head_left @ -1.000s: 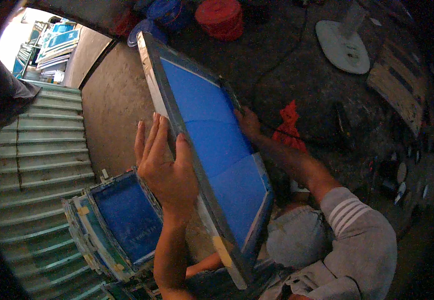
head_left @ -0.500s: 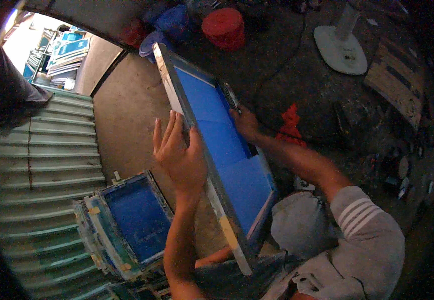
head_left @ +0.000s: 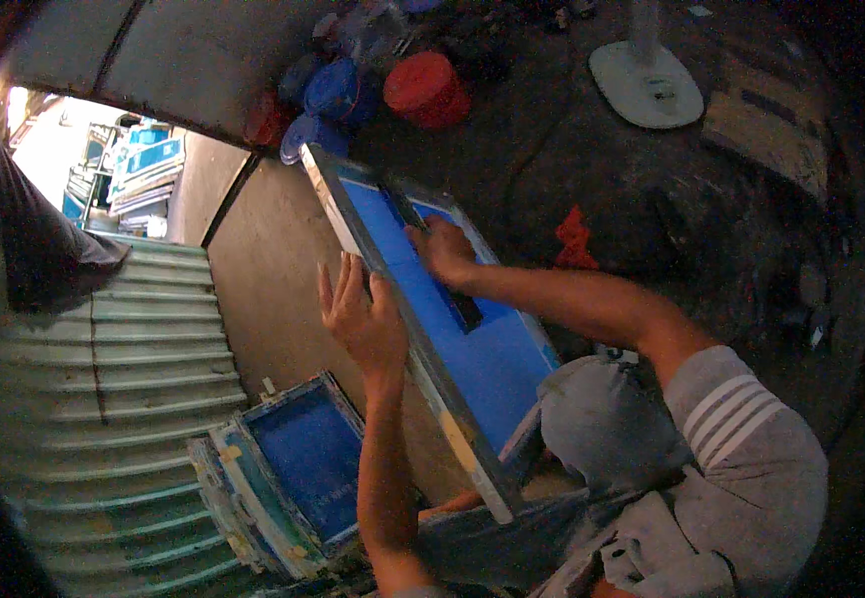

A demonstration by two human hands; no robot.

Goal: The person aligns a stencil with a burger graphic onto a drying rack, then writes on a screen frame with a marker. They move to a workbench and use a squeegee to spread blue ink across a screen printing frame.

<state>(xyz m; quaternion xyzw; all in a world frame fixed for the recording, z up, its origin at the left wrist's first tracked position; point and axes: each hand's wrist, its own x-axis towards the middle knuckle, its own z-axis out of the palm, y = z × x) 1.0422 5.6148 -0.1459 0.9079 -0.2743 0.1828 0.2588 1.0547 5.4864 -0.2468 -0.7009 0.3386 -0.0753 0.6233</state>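
Note:
A large screen-printing frame (head_left: pixel 432 389) with blue mesh (head_left: pixel 467 374) stands tilted in front of me, its pale edge facing left. My left hand (head_left: pixel 364 324) rests against that edge, fingers stretched upward and apart. Across the mesh, my right hand (head_left: pixel 444 254) grips a long dark squeegee (head_left: pixel 464 311), which lies slantwise over the blue surface; the hand covers its middle. Whether the blade presses on the mesh all along, I cannot tell. The lower end of the frame is near my grey-clothed knee (head_left: pixel 607 419).
Several smaller blue-meshed frames (head_left: pixel 308 453) are stacked at lower left, beside corrugated sheeting (head_left: pixel 143 399). Farther off are a red bucket (head_left: pixel 427 90), blue buckets (head_left: pixel 333 90) and a white stand base (head_left: pixel 647 85). An orange-red scrap (head_left: pixel 574 239) lies on the floor at right.
My right hand has moved the squeegee from the frame's far right side leftward onto the middle of the mesh. My left hand stays against the edge. The whole view has shifted slightly.

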